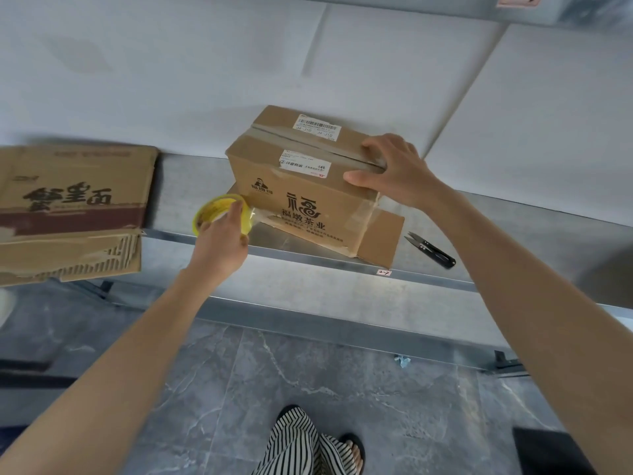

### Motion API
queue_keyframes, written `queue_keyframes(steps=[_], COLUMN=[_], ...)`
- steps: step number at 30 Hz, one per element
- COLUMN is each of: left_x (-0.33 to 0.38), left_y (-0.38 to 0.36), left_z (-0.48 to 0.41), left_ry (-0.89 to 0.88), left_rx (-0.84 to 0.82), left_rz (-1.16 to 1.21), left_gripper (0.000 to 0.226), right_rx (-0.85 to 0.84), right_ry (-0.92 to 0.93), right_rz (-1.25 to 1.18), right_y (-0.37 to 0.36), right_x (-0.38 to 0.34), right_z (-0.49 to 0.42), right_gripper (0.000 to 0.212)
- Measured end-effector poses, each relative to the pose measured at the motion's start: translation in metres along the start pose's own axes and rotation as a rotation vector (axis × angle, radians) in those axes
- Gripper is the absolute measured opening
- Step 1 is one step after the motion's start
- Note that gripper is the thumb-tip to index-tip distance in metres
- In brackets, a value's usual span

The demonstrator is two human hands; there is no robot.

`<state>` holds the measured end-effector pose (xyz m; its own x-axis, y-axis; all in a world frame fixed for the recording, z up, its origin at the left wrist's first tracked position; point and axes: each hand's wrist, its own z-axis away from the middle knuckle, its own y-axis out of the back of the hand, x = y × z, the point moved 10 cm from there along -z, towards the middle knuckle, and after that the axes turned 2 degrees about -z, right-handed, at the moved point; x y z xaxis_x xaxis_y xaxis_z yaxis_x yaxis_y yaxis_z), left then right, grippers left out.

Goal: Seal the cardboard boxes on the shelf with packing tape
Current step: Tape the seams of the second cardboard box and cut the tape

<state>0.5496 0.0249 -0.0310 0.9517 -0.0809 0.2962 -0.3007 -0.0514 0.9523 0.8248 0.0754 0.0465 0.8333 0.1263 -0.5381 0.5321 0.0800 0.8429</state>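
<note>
Taping is underway: the left hand (pixel 219 241) grips the tape roll (pixel 221 214) while the right hand (pixel 394 169) steadies the box (pixel 301 186) (tilted), so next pull the strip across its seam.

- Left hand (pixel 219 248) and right hand (pixel 400 169): both bare, with forearms uncovered to the frame edge.
- Trousers (pixel 298 443), below the shelf (pixel 428 279): loose fabric with narrow black-and-white stripes.
- Sandal (pixel 352 447), below the shelf and just right of the trousers: black, thong-type strap, toes exposed.
</note>
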Motion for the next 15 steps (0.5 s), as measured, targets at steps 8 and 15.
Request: queue_keyframes(steps=[8, 15], left_x=[-0.063, -0.085], left_y=[-0.005, -0.029], left_z=[-0.022, -0.032], left_ry=[0.096, 0.173], left_rx=[0.027, -0.134], left_rz=[-0.153, -0.106], left_gripper=[0.045, 0.057], right_rx=[-0.029, -0.028], right_ry=[-0.062, -0.091], right_rz=[0.049, 0.026], right_y=[-0.002, -0.004], right_x=[0.009, 0.009], right_z=[-0.001, 0.001], right_gripper=[0.078, 0.078])
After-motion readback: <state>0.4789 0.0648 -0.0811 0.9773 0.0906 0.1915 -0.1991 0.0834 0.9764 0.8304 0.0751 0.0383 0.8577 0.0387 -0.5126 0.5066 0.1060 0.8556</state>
